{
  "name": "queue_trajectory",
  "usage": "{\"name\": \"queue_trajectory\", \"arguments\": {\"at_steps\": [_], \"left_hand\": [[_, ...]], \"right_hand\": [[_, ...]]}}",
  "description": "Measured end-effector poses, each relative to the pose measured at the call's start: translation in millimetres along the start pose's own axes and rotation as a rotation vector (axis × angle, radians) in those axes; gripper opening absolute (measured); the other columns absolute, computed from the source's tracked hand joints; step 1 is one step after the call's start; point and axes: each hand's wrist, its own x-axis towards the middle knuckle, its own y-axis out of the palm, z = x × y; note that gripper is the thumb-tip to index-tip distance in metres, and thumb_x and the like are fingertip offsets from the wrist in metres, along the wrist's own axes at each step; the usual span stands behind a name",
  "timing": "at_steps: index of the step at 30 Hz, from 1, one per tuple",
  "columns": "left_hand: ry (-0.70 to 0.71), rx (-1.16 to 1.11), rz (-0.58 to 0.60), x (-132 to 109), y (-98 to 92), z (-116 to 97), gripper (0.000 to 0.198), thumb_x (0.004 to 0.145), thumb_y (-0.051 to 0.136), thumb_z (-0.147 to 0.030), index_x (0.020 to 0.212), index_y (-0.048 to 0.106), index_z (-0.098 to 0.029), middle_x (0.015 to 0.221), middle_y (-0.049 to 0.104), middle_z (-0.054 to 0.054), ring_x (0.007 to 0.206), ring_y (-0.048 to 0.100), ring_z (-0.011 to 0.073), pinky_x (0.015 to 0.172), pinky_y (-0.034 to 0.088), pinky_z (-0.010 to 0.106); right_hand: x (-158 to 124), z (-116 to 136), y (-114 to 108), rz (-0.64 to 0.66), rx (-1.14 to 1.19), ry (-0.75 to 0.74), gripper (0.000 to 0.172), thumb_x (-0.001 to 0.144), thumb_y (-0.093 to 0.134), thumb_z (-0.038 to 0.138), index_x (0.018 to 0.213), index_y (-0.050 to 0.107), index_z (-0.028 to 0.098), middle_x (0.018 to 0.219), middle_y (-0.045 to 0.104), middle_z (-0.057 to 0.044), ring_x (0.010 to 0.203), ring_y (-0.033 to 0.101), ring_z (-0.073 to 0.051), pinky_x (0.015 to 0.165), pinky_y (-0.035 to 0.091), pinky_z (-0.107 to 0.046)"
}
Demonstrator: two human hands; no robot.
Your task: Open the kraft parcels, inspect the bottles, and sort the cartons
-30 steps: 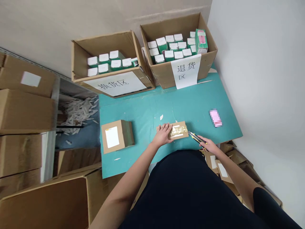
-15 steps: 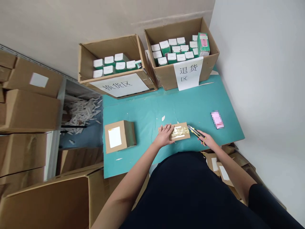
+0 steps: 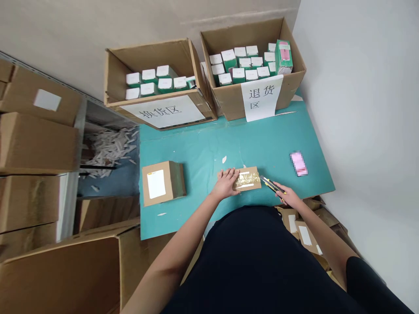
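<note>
A small cardboard box (image 3: pixel 252 171) with shiny clear tape along its top lies near the table's front edge. My left hand (image 3: pixel 225 183) holds its left end, fingers over the top and thumb toward the near side. In my right hand (image 3: pixel 288 196) is a yellow-and-black utility knife (image 3: pixel 270 184), gripped by the handle. The knife's tip is at the box's right end; whether it touches the tape I cannot tell. Farther left stands another cardboard box (image 3: pixel 159 185) bearing a white label.
Two large open cartons (image 3: pixel 229 104) (image 3: pixel 209 114) hold several green-and-white boxes at the table's back. A pink blurred item (image 3: pixel 298 164) lies at the right of the green table (image 3: pixel 203 144). A big open carton (image 3: pixel 65 274) stands at lower left, beside stacked cartons (image 3: pixel 36 144).
My right hand and the utility knife have shifted slightly right and down. My left hand stays on the small box. The camera view has moved a little.
</note>
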Motion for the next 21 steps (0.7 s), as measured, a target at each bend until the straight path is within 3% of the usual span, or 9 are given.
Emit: {"name": "queue_trajectory", "arguments": {"at_steps": [6,9,12,15,17,19,21], "left_hand": [[0.007,-0.024,-0.019,1.6,0.3,2.6,0.109,0.072,0.08,-0.051,0.162,0.025,-0.021,0.165,0.032,0.02,0.154,0.024,0.0413,0.125,0.008,0.062],[0.009,-0.038,-0.04,-1.3,1.6,1.2,0.108,0.076,0.078,-0.05,0.163,0.022,-0.022,0.168,0.027,0.018,0.157,0.019,0.0384,0.126,0.007,0.059],[-0.05,-0.048,-0.128,-13.7,7.6,-4.6,0.103,0.08,0.076,-0.049,0.163,0.023,-0.021,0.169,0.024,0.018,0.158,0.014,0.0366,0.127,0.008,0.058],[-0.221,-0.106,-0.25,-34.8,22.8,-10.6,0.096,0.084,0.074,-0.047,0.162,0.024,-0.021,0.169,0.023,0.021,0.158,0.013,0.0387,0.125,0.014,0.062],[-0.386,-0.228,-0.343,-49.1,37.7,-12.5,0.095,0.085,0.072,-0.047,0.162,0.023,-0.02,0.168,0.023,0.023,0.157,0.018,0.0408,0.122,0.024,0.064],[-0.584,-0.444,-0.421,-59.6,53.6,-12.6,0.097,0.085,0.073,-0.048,0.162,0.021,-0.019,0.165,0.03,0.026,0.151,0.034,0.0421,0.116,0.038,0.061],[-0.762,-0.74,-0.43,-64.3,67.3,-11.4,0.094,0.085,0.073,-0.048,0.16,0.025,-0.017,0.152,0.049,0.026,0.132,0.058,0.0386,0.103,0.053,0.054]], "right_hand": [[-21.8,-14.3,-4.3,0.01,0.016,0.028,0.08,0.08,0.07,0.052,0.152,0.05,0.022,0.081,0.068,0.0,0.049,0.05,-0.008,0.04,0.039,-0.02],[-18.9,-19.6,-5.2,-0.108,0.116,-0.035,0.088,0.079,0.069,0.058,0.155,0.043,0.022,0.082,0.068,-0.001,0.051,0.055,-0.011,0.042,0.044,-0.023],[2.4,-11.5,-1.0,-0.229,0.191,-0.132,0.091,0.079,0.069,0.061,0.156,0.039,0.023,0.084,0.07,-0.001,0.061,0.063,-0.016,0.057,0.056,-0.031],[40.4,12.8,11.6,-0.25,0.156,-0.242,0.075,0.082,0.066,0.061,0.143,0.053,0.019,0.089,0.074,-0.006,0.08,0.07,-0.02,0.076,0.058,-0.035],[70.6,34.9,23.0,-0.264,0.12,-0.304,0.065,0.085,0.063,0.061,0.134,0.059,0.018,0.098,0.075,-0.01,0.088,0.07,-0.022,0.079,0.057,-0.034],[99.7,56.6,33.9,-0.252,0.096,-0.341,0.063,0.086,0.06,0.06,0.133,0.059,0.019,0.108,0.075,-0.011,0.093,0.069,-0.022,0.078,0.056,-0.033],[121.9,72.2,41.5,-0.214,0.062,-0.362,0.061,0.084,0.061,0.059,0.131,0.06,0.019,0.11,0.075,-0.01,0.098,0.069,-0.023,0.08,0.055,-0.033]]}}
